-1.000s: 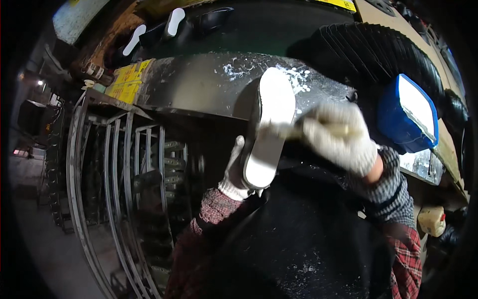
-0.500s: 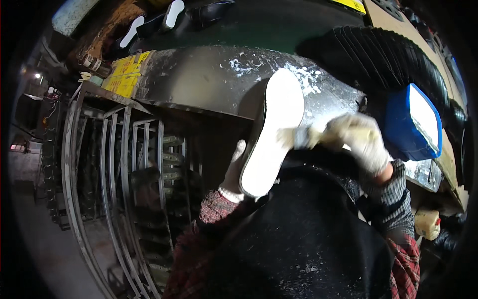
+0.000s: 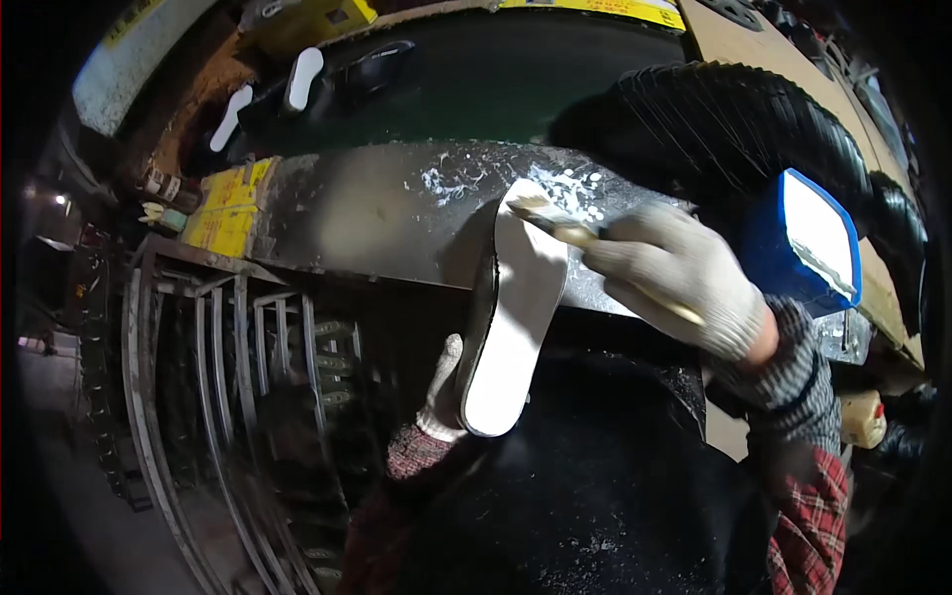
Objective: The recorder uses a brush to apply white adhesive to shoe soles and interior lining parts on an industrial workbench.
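Observation:
My left hand (image 3: 440, 395), in a pale knit glove, grips a shoe (image 3: 511, 332) from its left side near the heel. Its white-coated bottom faces up, and a thin dark edge shows along the left. My right hand (image 3: 694, 278), gloved too, is closed round the wooden handle of a flat brush (image 3: 570, 232). The bristles touch the toe end of the shoe bottom. Right of that hand stands a blue tub (image 3: 769, 263) with thick white stuff in it. Most of my left fingers are hidden behind the shoe.
A metal bench (image 3: 337, 223) spattered with white lies beyond the shoe. Stacked black curved pieces (image 3: 739, 124) stand at the far right. More white-bottomed shoes (image 3: 303, 79) rest at the far left. A metal rack (image 3: 213, 367) stands at left, a yellowish jug (image 3: 861, 418) at lower right.
The brush has gone from the middle of the shoe bottom to its toe end. The shoe sits lower and slightly left in view, and the view itself has shifted.

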Action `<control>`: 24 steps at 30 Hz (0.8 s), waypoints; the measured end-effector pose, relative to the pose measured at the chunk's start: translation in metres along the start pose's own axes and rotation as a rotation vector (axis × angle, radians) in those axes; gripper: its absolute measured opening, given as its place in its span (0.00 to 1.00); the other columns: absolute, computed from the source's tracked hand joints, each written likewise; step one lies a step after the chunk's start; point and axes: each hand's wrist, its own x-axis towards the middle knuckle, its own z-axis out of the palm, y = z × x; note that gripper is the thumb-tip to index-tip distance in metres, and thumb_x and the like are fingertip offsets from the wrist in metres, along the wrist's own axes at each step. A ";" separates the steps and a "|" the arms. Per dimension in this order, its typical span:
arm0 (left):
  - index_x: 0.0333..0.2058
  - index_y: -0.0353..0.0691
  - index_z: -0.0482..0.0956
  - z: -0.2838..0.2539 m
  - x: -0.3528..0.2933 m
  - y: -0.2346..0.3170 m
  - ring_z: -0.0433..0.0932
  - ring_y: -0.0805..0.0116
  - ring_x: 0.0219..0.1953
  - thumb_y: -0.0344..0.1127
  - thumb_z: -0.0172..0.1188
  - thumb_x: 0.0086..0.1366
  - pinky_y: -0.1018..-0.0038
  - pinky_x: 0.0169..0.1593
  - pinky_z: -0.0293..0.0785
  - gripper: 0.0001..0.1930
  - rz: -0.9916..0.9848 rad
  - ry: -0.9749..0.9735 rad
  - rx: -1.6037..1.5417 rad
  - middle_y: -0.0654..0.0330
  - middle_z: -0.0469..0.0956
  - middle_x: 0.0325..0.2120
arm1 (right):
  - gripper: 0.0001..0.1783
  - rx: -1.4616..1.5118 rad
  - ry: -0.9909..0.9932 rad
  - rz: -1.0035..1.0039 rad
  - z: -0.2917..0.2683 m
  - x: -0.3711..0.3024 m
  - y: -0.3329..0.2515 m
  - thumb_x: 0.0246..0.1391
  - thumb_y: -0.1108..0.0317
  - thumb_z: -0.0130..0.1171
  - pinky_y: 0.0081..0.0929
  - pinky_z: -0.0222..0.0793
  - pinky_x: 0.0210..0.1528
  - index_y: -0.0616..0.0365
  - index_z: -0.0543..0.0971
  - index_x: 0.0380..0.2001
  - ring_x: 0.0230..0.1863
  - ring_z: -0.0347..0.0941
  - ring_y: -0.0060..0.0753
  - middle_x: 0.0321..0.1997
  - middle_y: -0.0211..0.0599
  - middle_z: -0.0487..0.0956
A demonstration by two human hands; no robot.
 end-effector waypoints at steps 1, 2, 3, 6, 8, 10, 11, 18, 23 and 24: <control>0.69 0.45 0.53 0.004 0.003 -0.004 0.64 0.47 0.64 0.64 0.36 0.71 0.47 0.65 0.61 0.37 0.060 0.094 0.026 0.49 0.61 0.65 | 0.16 -0.014 -0.014 -0.142 0.012 0.000 0.000 0.46 0.70 0.63 0.34 0.76 0.37 0.60 0.79 0.41 0.36 0.77 0.41 0.39 0.39 0.79; 0.69 0.45 0.53 0.010 0.009 -0.004 0.63 0.48 0.65 0.63 0.37 0.71 0.49 0.66 0.61 0.37 0.116 0.184 0.059 0.49 0.60 0.66 | 0.15 -0.037 -0.025 -0.281 0.019 0.001 -0.001 0.45 0.69 0.61 0.34 0.77 0.39 0.60 0.79 0.39 0.38 0.77 0.42 0.39 0.39 0.79; 0.69 0.42 0.53 0.011 0.008 -0.004 0.61 0.52 0.67 0.60 0.41 0.72 0.54 0.68 0.59 0.36 0.143 0.093 0.323 0.49 0.60 0.66 | 0.17 0.044 -0.038 -0.300 0.019 0.002 -0.017 0.40 0.68 0.61 0.32 0.77 0.41 0.59 0.79 0.38 0.39 0.77 0.42 0.38 0.39 0.78; 0.65 0.44 0.61 0.025 0.011 -0.001 0.63 0.53 0.64 0.63 0.39 0.71 0.52 0.66 0.62 0.34 0.144 0.173 0.045 0.53 0.64 0.63 | 0.16 0.193 -0.061 -0.129 0.005 0.006 -0.012 0.48 0.69 0.61 0.37 0.73 0.34 0.59 0.78 0.42 0.35 0.75 0.46 0.34 0.43 0.76; 0.58 0.46 0.70 0.042 0.023 0.000 0.84 0.46 0.32 0.64 0.40 0.70 0.58 0.23 0.83 0.31 0.181 0.289 0.256 0.46 0.80 0.44 | 0.16 0.170 0.150 -0.094 0.019 0.011 0.016 0.50 0.69 0.61 0.38 0.73 0.35 0.56 0.78 0.44 0.34 0.75 0.49 0.33 0.44 0.76; 0.53 0.46 0.72 0.057 0.035 0.017 0.79 0.50 0.20 0.67 0.41 0.68 0.65 0.14 0.76 0.32 0.209 0.449 0.398 0.48 0.81 0.34 | 0.16 0.222 0.160 -0.095 0.039 0.005 0.023 0.52 0.69 0.60 0.38 0.75 0.40 0.57 0.78 0.45 0.38 0.76 0.50 0.37 0.43 0.77; 0.52 0.46 0.73 0.065 0.037 0.028 0.77 0.54 0.16 0.68 0.42 0.67 0.68 0.11 0.72 0.32 0.244 0.523 0.485 0.49 0.81 0.30 | 0.16 0.320 0.192 -0.129 0.035 0.011 0.015 0.53 0.68 0.60 0.38 0.75 0.42 0.56 0.78 0.46 0.39 0.76 0.49 0.38 0.43 0.78; 0.58 0.32 0.62 0.092 0.123 0.113 0.75 0.59 0.45 0.54 0.61 0.64 0.71 0.43 0.79 0.35 0.636 0.558 1.200 0.49 0.72 0.49 | 0.13 0.477 0.386 0.235 -0.011 -0.082 0.016 0.57 0.69 0.62 0.36 0.74 0.43 0.56 0.81 0.46 0.39 0.77 0.44 0.37 0.39 0.80; 0.66 0.24 0.44 0.104 0.236 0.118 0.64 0.46 0.60 0.56 0.59 0.65 0.57 0.62 0.68 0.48 0.421 0.540 0.695 0.40 0.59 0.59 | 0.12 0.687 0.433 0.425 -0.027 -0.156 0.001 0.59 0.70 0.61 0.33 0.73 0.43 0.60 0.80 0.45 0.40 0.78 0.42 0.39 0.42 0.80; 0.67 0.26 0.44 0.104 0.263 0.114 0.62 0.45 0.62 0.60 0.56 0.65 0.55 0.63 0.64 0.49 0.273 0.539 0.769 0.39 0.57 0.61 | 0.12 0.673 0.470 0.404 -0.028 -0.162 -0.003 0.59 0.70 0.60 0.32 0.73 0.42 0.60 0.80 0.46 0.40 0.78 0.41 0.39 0.42 0.80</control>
